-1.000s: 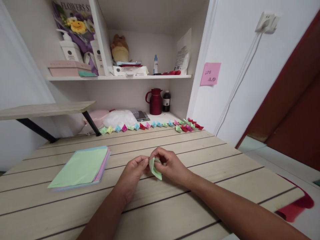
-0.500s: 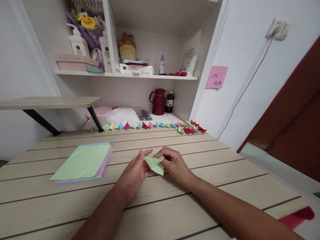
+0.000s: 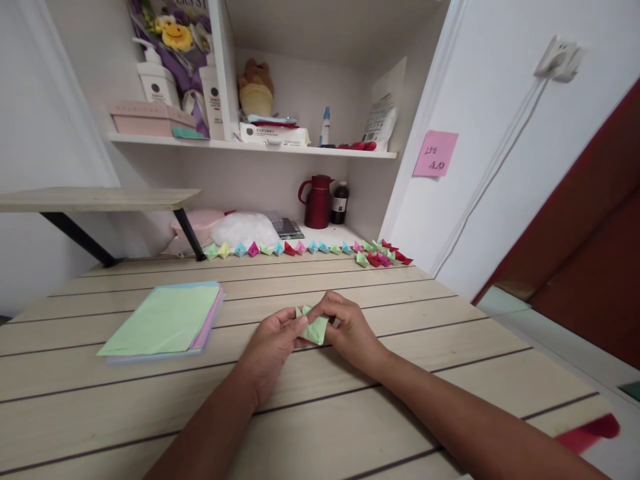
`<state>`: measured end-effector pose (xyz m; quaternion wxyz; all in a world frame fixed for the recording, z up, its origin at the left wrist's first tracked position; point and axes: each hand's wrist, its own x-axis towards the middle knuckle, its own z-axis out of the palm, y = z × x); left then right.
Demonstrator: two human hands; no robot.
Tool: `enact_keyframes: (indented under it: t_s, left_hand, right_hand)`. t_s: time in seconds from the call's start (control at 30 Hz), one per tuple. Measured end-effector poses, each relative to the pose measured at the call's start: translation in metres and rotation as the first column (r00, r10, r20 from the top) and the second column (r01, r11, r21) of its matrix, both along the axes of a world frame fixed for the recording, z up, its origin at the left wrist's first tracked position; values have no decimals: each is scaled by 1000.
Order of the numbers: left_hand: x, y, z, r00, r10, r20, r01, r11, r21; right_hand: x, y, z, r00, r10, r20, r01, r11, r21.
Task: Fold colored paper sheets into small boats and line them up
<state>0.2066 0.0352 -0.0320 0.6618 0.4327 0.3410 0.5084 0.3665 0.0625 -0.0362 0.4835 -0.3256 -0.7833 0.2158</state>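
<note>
Between my two hands, a little above the table (image 3: 310,427), is a small folded piece of light green paper (image 3: 316,331). My left hand (image 3: 275,340) pinches its left side, with the thumb lying over the front. On the right side, my right hand (image 3: 347,327) grips the paper between bent fingers and thumb. Parts of the folds are hidden behind the fingers. To the left lies a stack of coloured paper sheets (image 3: 165,320), a light green one on top.
Small folded paper boats (image 3: 300,248) in several colours line the table's back edge, bunched at the right. A raised wooden shelf (image 3: 100,199) on black legs stands at the back left. Behind are a dark red jug (image 3: 318,203) and a dark bottle (image 3: 340,203). Something red (image 3: 587,433) lies at the right edge.
My left thumb has come down onto the green paper, and the left fingers have closed in. The paper is turned and more covered by my hands. My right hand has shifted slightly.
</note>
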Motion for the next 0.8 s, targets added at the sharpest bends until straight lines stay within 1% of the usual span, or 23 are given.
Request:
enact_keyframes:
  t_s: [0.07, 0.13, 0.2, 0.27, 0.33, 0.4, 0.47, 0.5, 0.57, 0.63, 0.7, 0.8]
  left_hand:
    - [0, 2, -3, 999, 31, -33, -31, 999, -6]
    - [0, 5, -6, 996, 62, -63, -63, 998, -16]
    - [-2, 7, -8, 992, 99, -78, -101, 995, -18]
    - [-4, 10, -9, 985, 151, -81, -153, 988, -19]
    - [-6, 12, -9, 973, 218, -81, -220, 975, -26]
    - [-9, 13, -9, 956, 283, -79, -286, 958, -31]
    - [-10, 14, -9, 939, 335, -78, -338, 941, -21]
    - [-10, 14, -8, 932, 353, -83, -355, 935, -9]
    - [-9, 13, -7, 920, 376, -108, -375, 926, 30]
    - [-6, 11, -6, 911, 386, -144, -377, 922, 84]
    - [-3, 10, -4, 908, 373, -189, -352, 926, 136]
    - [1, 9, -2, 905, 353, -238, -308, 929, 207]
  right_hand:
    - [0, 0, 0, 1000, -11, 19, 12, 1000, -21]
    - [-1, 1, 0, 1000, 6, 10, -5, 997, -72]
    - [-1, 1, 0, 999, 45, -11, -46, 990, -134]
    - [1, 3, 1, 993, 109, -36, -114, 967, -229]
    - [4, 4, 2, 981, 166, -100, -191, 907, -376]
    - [7, 6, 3, 962, 168, -215, -257, 819, -513]
    - [9, 7, 5, 939, 120, -322, -297, 754, -586]
    - [9, 7, 5, 930, 100, -354, -308, 740, -599]
    - [7, 8, 5, 920, 101, -378, -322, 743, -586]
    - [4, 7, 4, 926, 126, -356, -316, 774, -548]
    - [1, 7, 3, 945, 125, -302, -270, 819, -506]
    - [0, 7, 4, 972, 67, -224, -166, 872, -460]
